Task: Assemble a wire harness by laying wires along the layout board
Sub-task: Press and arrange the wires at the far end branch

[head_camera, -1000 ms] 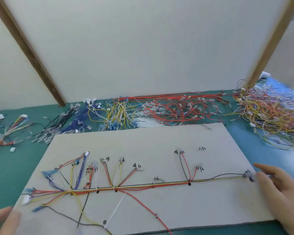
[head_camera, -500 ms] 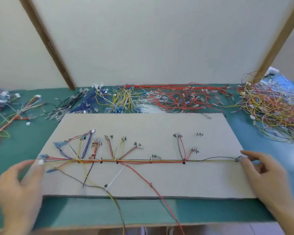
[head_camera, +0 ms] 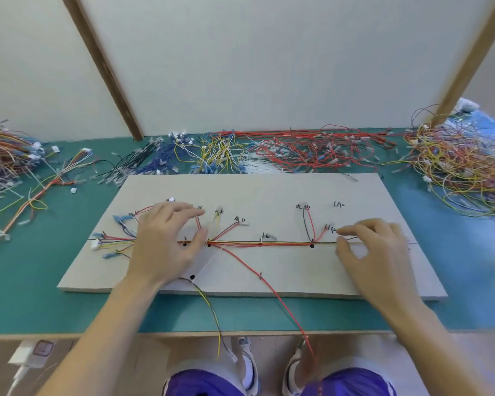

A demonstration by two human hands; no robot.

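The board [head_camera: 269, 190] is lying flat on the green surface [head_camera: 40, 295], with the harness [head_camera: 257, 243] running from 9 o'clock to 3 o'clock along its middle. Branch wires are fanning out toward 12 o'clock, and a red wire [head_camera: 280, 298] and a yellow wire [head_camera: 212, 310] are hanging over the near edge toward 6 o'clock.

The left hand [head_camera: 163, 244] is resting on the left part of the harness, fingers spread wide, thumb near a black dot on the trunk. The right hand [head_camera: 372, 252] is resting on the right part, fingers loosely curved, with the fingertips [head_camera: 342, 231] at the trunk line. Whether either hand is pinching a wire cannot be told.

The wires are looking thin, light and limp; they are likely to spring out of line when released. Holding is best done on the trunk near the junction dots, with flat pressure, not on the small connectors.

Compared with half a second earlier, both hands are sitting further inward: the left was at the 9 o'clock end and the right at the 3 o'clock end. Loose wire heaps [head_camera: 312, 150] are lying at 12 o'clock beyond the board.
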